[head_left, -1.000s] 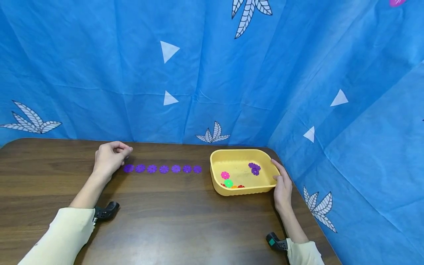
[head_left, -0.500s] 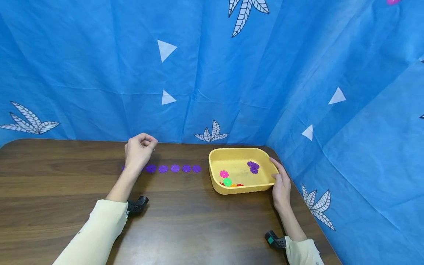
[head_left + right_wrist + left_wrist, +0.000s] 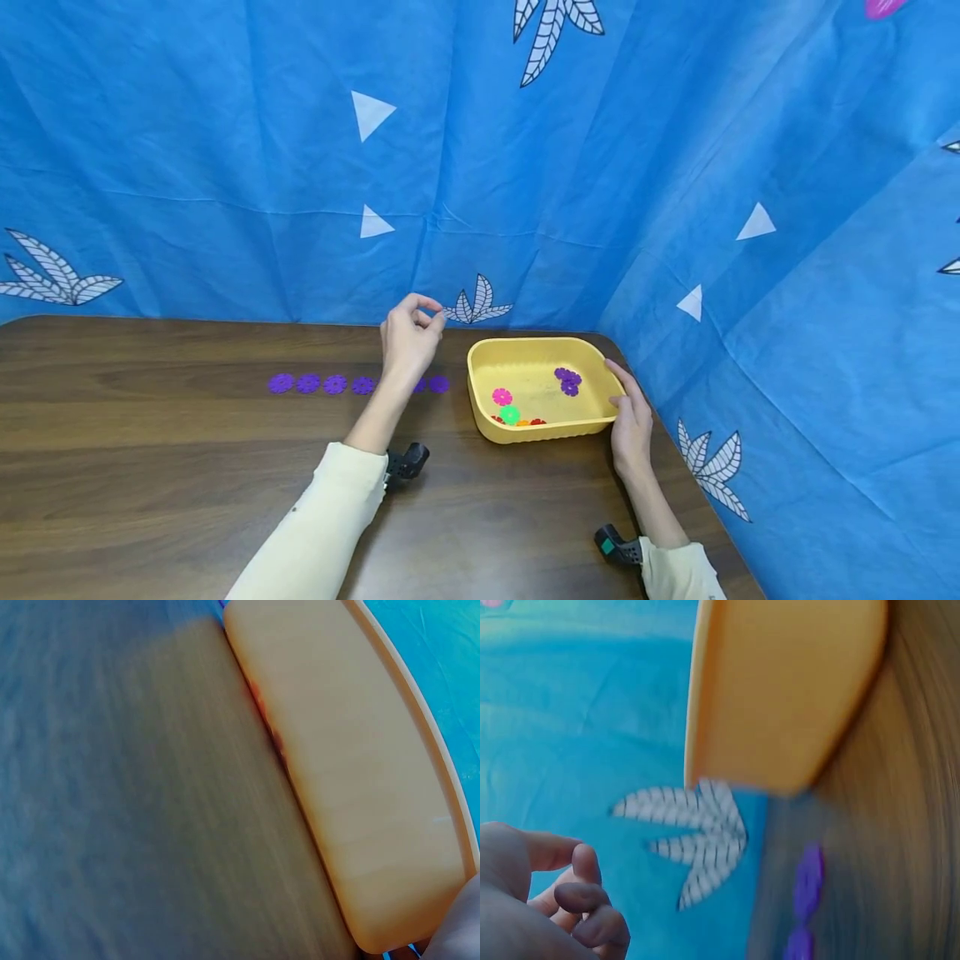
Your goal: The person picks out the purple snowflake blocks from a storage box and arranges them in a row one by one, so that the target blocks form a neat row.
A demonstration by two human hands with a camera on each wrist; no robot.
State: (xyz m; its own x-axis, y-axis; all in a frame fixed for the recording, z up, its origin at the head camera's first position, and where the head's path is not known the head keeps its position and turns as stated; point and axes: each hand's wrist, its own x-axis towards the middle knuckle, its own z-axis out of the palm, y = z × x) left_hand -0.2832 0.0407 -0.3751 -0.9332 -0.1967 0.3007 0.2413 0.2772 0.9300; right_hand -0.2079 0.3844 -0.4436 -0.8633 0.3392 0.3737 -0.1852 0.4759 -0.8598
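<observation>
My left hand (image 3: pixel 408 337) is above the table at the right part of a row of purple flower-shaped discs (image 3: pixel 335 384), its forearm covering some of them. Its fingers are loosely bent and nothing shows between them in the left wrist view, where a purple disc (image 3: pixel 808 885) lies on the table. My right hand (image 3: pixel 632 433) grips the right end of a yellow plastic basket (image 3: pixel 480 417), thumb and fingers at the rim. Inside lie a cluster of purple discs (image 3: pixel 570 380), a pink disc (image 3: pixel 502 397), a green disc (image 3: pixel 510 415) and some red and orange ones, partly hidden.
The brown wooden table (image 3: pixel 150 467) meets a blue patterned curtain (image 3: pixel 225 167) at its back and right side. The basket stands near the table's back right corner, just right of the disc row. Both wrists carry black camera mounts (image 3: pixel 408 461).
My left hand has moved right along the disc row, from its left end to close by the basket, uncovering the left discs. My right hand stays at the basket, which has not moved.
</observation>
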